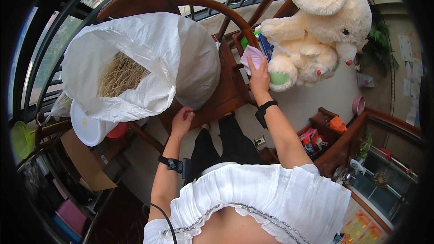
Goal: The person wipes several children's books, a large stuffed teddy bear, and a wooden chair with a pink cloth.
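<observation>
My right hand (pixel 259 76) grips a pale pink cloth (pixel 252 59) against the wooden armrest of a chair (pixel 234 15). A large cream plush dog (pixel 305 37) sits just right of that hand, and a smaller plush rests on its front. My left hand (pixel 182 122), loosely curled with nothing visible in it, is by the chair seat's front edge (pixel 220 106). Its fingertips come close to the lower side of a white woven sack (pixel 193 54); contact cannot be told. The sack lies on the chair, its mouth turned left, showing dry tan strands (pixel 122 74) inside.
Left of the chair are a white lidded bucket (pixel 90 125), a cardboard box (pixel 86 162) and a shelf unit (pixel 67 196). Window bars (pixel 61 30) run behind. Books (pixel 266 45) stand beside the plush dog. At right, a wooden cabinet (pixel 339 145) holds colourful small items.
</observation>
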`<state>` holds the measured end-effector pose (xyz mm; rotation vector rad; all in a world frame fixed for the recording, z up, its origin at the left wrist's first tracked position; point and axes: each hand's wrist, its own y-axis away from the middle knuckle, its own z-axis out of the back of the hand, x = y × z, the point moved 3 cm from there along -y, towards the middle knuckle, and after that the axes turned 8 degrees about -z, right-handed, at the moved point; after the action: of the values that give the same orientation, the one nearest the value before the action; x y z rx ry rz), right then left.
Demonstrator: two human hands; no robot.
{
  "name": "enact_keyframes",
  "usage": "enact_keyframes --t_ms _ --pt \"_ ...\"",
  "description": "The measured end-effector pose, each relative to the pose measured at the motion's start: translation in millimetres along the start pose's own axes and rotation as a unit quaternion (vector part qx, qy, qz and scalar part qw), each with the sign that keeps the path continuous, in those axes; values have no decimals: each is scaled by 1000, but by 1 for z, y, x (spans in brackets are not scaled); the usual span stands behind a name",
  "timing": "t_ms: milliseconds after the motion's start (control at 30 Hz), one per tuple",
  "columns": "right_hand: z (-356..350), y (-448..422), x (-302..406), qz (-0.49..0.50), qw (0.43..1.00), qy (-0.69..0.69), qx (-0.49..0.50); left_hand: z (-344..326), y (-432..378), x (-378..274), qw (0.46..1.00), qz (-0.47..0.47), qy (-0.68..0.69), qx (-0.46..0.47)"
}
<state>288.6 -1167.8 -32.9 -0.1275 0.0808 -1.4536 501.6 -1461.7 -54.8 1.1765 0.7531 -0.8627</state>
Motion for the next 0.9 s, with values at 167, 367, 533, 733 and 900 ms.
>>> enact_keyframes --t_ms 167,367,533,733,900 --pt "4 60 -16 -35 996 -27 81 0 8 4 1000 7 -14 3" --pt "1 127 -30 -32 977 11 209 22 36 24 998 14 -46 -45" --pt "6 150 -47 -2 954 74 292 58 58 7 995 50 -18 -87" --pt "17 126 -8 29 898 120 421 105 76 18 970 29 69 -232" --pt "34 130 118 83 753 -171 630 141 91 28 913 -24 130 -386"
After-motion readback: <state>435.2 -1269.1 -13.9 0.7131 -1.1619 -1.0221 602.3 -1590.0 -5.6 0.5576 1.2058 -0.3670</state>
